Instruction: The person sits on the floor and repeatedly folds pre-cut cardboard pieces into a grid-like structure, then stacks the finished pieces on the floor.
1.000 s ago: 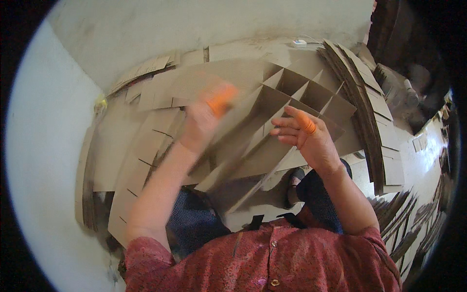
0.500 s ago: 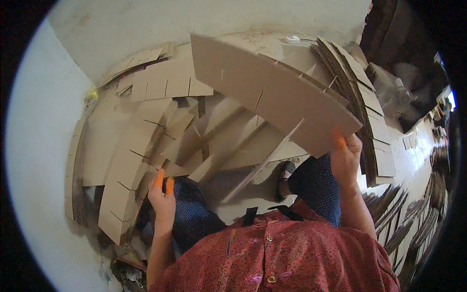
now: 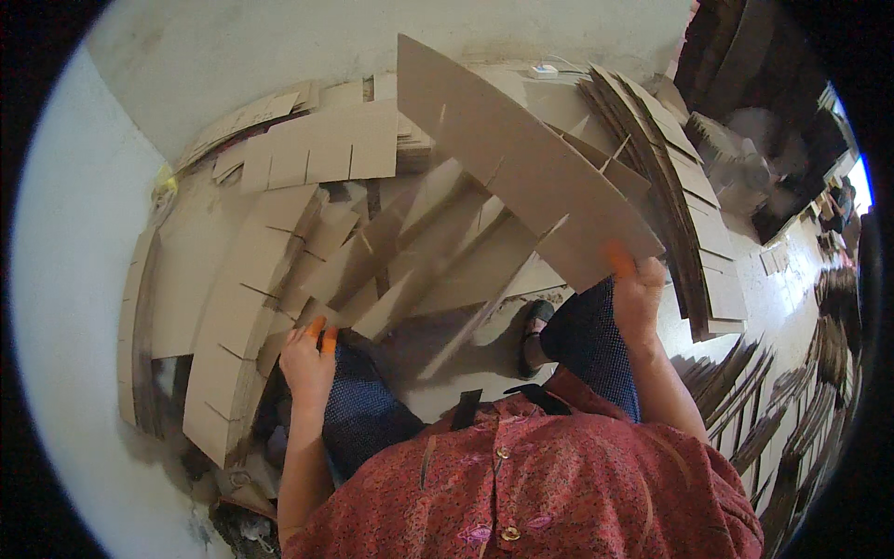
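My right hand (image 3: 639, 296), with an orange cover on a finger, grips the near right end of a long slotted cardboard strip (image 3: 521, 158). The strip slants up and away to the left, and thinner cardboard cross pieces (image 3: 494, 307) stand across it through its slots. Beside my left knee, my left hand (image 3: 308, 363) has its back turned up and its fingers apart. Two of its fingertips wear orange covers. They are close to the cardboard pieces next to a stack of slotted strips (image 3: 244, 312); whether they touch one, I cannot tell.
More slotted cardboard lies by the far wall (image 3: 326, 144) and along the left wall (image 3: 138, 335). A tall stack (image 3: 684, 186) curves along the right, with rows of cardboard pieces (image 3: 792, 410) nearer on the floor. A white socket box (image 3: 543, 72) with a cable sits by the far wall.
My right hand has shifted slightly left, and the strip it holds now tilts more steeply, its far end higher. My left hand has turned its back up, with its fingers nearer the cardboard.
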The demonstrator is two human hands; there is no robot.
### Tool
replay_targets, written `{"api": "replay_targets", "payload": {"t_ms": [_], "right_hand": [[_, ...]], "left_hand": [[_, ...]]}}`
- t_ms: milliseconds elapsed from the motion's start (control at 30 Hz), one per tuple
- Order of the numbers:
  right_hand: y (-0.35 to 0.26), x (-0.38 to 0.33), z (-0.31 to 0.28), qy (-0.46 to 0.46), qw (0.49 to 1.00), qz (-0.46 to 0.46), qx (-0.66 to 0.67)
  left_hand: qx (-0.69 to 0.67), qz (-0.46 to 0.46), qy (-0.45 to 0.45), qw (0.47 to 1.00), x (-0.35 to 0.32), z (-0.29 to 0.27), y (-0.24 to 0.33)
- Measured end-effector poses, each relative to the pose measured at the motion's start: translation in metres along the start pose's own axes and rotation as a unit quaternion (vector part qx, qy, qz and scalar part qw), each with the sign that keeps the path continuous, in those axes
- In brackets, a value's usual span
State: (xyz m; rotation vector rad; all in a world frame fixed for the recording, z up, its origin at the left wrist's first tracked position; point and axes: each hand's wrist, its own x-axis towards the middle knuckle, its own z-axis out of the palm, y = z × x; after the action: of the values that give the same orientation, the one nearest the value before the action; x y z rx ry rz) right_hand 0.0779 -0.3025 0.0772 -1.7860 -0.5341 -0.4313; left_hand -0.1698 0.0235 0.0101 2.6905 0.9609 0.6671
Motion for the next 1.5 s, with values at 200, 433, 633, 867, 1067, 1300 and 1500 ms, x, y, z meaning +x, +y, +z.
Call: {"api": "replay_targets", "payload": {"t_ms": [200, 433, 633, 867, 1067, 1300, 1500], "right_hand": [[0.009, -0.001, -0.006, 0.004, 0.997, -0.046, -0.063], [0.018, -0.006, -0.013, -0.088, 0.994, -0.032, -0.052], [0.032, -0.009, -0.006, -0.112, 0.993, 0.004, -0.046], [0.052, -0.018, 0.01, -0.111, 0.993, -0.036, 0.025], [0.02, -0.008, 0.011, -0.124, 0.99, -0.002, 0.064], [0.071, -0.028, 0.018, -0.186, 0.981, -0.02, -0.048], [0.033, -0.016, 0.015, -0.146, 0.984, -0.098, -0.003]], "left_hand": [[0.013, -0.003, -0.004, 1.0, 0.0, -0.001, 0.003], [0.032, 0.004, -0.009, 0.999, 0.0, 0.0, 0.0], [0.027, -0.013, -0.018, 0.999, 0.001, -0.005, 0.007], [0.04, -0.015, -0.02, 0.999, 0.001, 0.0, 0.007], [0.047, -0.007, -0.022, 0.999, -0.001, 0.005, -0.002], [0.065, -0.01, -0.031, 0.997, 0.001, -0.002, 0.017], [0.058, 0.011, -0.036, 0.998, -0.001, -0.005, 0.017]]}}
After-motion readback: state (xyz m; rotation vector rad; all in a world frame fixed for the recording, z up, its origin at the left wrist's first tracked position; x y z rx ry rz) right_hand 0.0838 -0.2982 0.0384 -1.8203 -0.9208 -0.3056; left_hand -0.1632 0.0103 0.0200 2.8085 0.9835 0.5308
